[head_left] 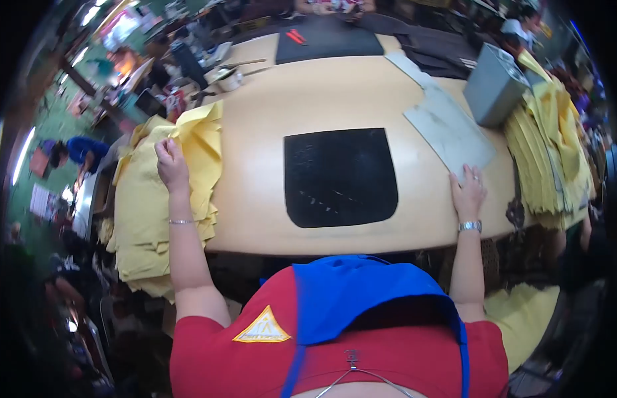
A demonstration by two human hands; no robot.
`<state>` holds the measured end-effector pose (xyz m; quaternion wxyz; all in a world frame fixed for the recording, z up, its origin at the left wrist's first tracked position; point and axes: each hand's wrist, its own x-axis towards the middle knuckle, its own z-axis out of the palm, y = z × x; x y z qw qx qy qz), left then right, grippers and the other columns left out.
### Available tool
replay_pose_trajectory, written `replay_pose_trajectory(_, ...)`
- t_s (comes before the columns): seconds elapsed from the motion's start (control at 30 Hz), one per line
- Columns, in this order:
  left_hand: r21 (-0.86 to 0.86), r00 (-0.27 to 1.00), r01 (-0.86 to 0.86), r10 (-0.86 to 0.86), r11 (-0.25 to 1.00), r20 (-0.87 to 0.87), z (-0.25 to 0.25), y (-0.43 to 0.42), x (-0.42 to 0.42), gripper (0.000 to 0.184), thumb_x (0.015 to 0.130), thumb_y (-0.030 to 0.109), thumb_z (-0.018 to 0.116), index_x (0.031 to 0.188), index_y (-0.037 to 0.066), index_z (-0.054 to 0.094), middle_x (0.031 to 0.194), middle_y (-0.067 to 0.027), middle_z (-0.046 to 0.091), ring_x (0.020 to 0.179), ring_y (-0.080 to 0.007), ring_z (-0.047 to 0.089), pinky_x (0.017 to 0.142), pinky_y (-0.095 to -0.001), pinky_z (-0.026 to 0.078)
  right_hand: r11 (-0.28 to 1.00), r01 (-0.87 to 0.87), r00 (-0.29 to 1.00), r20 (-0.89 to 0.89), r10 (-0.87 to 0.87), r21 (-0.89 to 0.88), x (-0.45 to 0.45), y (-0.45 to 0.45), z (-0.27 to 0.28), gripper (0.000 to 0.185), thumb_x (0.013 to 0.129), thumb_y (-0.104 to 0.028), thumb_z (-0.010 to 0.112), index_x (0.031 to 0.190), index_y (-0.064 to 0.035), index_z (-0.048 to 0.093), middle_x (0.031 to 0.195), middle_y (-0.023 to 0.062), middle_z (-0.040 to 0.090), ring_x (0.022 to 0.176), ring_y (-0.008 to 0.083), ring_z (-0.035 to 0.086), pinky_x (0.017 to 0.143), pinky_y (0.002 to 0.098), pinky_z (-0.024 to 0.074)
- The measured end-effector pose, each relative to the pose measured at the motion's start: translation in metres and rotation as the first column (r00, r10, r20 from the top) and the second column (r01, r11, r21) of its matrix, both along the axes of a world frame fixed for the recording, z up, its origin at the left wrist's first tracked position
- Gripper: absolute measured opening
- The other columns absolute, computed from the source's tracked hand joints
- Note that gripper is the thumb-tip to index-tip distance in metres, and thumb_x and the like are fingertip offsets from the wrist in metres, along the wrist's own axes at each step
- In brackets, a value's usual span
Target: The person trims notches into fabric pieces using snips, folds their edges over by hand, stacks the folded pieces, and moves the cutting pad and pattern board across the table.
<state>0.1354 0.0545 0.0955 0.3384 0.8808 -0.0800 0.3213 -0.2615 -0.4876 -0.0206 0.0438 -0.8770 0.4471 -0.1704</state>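
My left hand (172, 162) is closed in a pinch on the corner of a yellow sheet (205, 132), which looks like soft leather or thick cloth. That sheet lifts and creases at the top of a yellow stack (146, 225) on the table's left side. My right hand (469, 194) lies with fingers stretched out on the table, its fingertips at the lower edge of a pale grey sheet (449, 126). Between my hands a black rounded-corner panel (340, 178) lies flat on the table; light scuffs mark its surface.
On the wooden table (255, 152), a grey metal box (497, 85) stands at the right, beside another yellow stack (544, 152). Farther back are a small pot (227, 79), a black mat (328, 45) and a red tool (296, 36) on it. People sit around the room.
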Motion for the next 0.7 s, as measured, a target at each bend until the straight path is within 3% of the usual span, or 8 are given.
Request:
replay_pose_trajectory(0.1,-0.211,0.885,0.456,-0.466,0.865,0.005,0.015,-0.094,-0.061,0.022,0.103,0.024,0.047,0.1,0.003,0.054,0.084,-0.0052,0.054,0.078,-0.016,0.051,0.072,-0.0325,0.045,1.0,0.013,0.999,0.032,-0.013,0.019,0.001,0.005,0.005,0.06,0.09,-0.051,0.059,0.136,-0.0131,0.054,0.149,0.0159,0.042,0.139,0.0323,0.036,0.109,0.0648,0.0249)
replay_pose_trajectory(0.13,-0.361,0.713,0.617,-0.691,0.699,-0.119,0.004,-0.12,-0.086,0.022,0.103,0.023,0.048,0.1,0.003,0.055,0.086,-0.0053,0.054,0.082,-0.0161,0.051,0.075,-0.0322,0.046,1.0,0.012,0.999,0.044,-0.013,0.029,0.001,0.007,0.005,0.06,0.09,-0.051,0.059,0.136,-0.0131,0.054,0.149,0.0158,0.042,0.139,0.0324,0.036,0.109,0.0652,0.0244)
replay_pose_trajectory(0.17,-0.282,0.633,0.722,-0.768,0.632,-0.1,-0.014,-0.15,-0.122,0.023,0.101,0.026,0.052,0.104,0.003,0.056,0.09,-0.009,0.059,0.086,-0.0211,0.057,0.079,-0.0342,0.047,0.999,0.014,0.998,0.053,-0.016,0.04,0.0,0.007,0.006,0.06,0.09,-0.051,0.059,0.136,-0.0131,0.054,0.149,0.0156,0.042,0.139,0.0325,0.036,0.109,0.0655,0.0239)
replay_pose_trajectory(0.23,0.078,0.556,0.803,-0.696,0.59,-0.454,-0.026,-0.171,-0.189,0.059,0.084,0.049,0.069,0.124,0.008,0.055,0.113,-0.0192,0.064,0.107,-0.0349,0.062,0.092,-0.0424,0.047,0.998,0.014,0.997,0.079,-0.019,0.061,0.001,0.007,0.006,0.059,0.09,-0.05,0.059,0.136,-0.0131,0.054,0.149,0.0152,0.041,0.14,0.0326,0.035,0.109,0.0661,0.0231)
replay_pose_trajectory(0.3,0.245,0.477,0.878,-0.713,0.411,-0.513,-0.045,-0.169,-0.219,0.08,0.075,0.054,0.075,0.138,0.014,0.047,0.139,-0.0167,0.052,0.132,-0.0353,0.047,0.108,-0.0559,0.033,0.997,-0.052,0.985,0.17,0.041,0.058,-0.001,0.004,0.001,0.059,0.089,-0.049,0.06,0.135,-0.013,0.054,0.149,0.0152,0.041,0.14,0.0325,0.034,0.11,0.0666,0.0221)
replay_pose_trajectory(0.4,0.317,0.494,0.869,-0.675,0.379,-0.549,-0.067,-0.145,-0.233,0.084,0.073,0.058,0.075,0.139,0.014,0.047,0.148,-0.0164,0.042,0.14,-0.036,0.036,0.11,-0.0646,0.023,0.993,-0.114,0.984,0.14,0.106,0.044,-0.003,0.01,0.011,0.059,0.089,-0.048,0.061,0.135,-0.0128,0.054,0.149,0.0149,0.042,0.14,0.0323,0.035,0.109,0.0673,0.0222)
replay_pose_trajectory(0.53,0.372,0.532,0.845,-0.665,0.383,-0.525,-0.091,-0.115,-0.236,0.077,0.076,0.063,0.069,0.135,0.015,0.053,0.15,-0.0154,0.041,0.14,-0.037,0.036,0.107,-0.0672,0.025,0.994,-0.106,0.994,0.023,0.106,0.002,0.007,0.027,0.025,0.054,0.09,-0.045,0.059,0.132,-0.0127,0.056,0.146,0.0144,0.045,0.138,0.0316,0.038,0.108,0.0686,0.0229)
replay_pose_trajectory(0.7,0.354,0.572,0.819,-0.677,0.451,-0.462,-0.093,-0.114,-0.236,0.049,0.085,0.049,0.067,0.122,0.017,0.065,0.144,-0.011,0.049,0.137,-0.0349,0.041,0.106,-0.0657,0.028,0.858,-0.511,0.856,-0.061,0.513,0.049,0.051,0.105,0.024,0.044,0.095,-0.044,0.051,0.124,-0.0119,0.06,0.143,0.0153,0.049,0.137,0.0331,0.039,0.106,0.0712,0.0201)
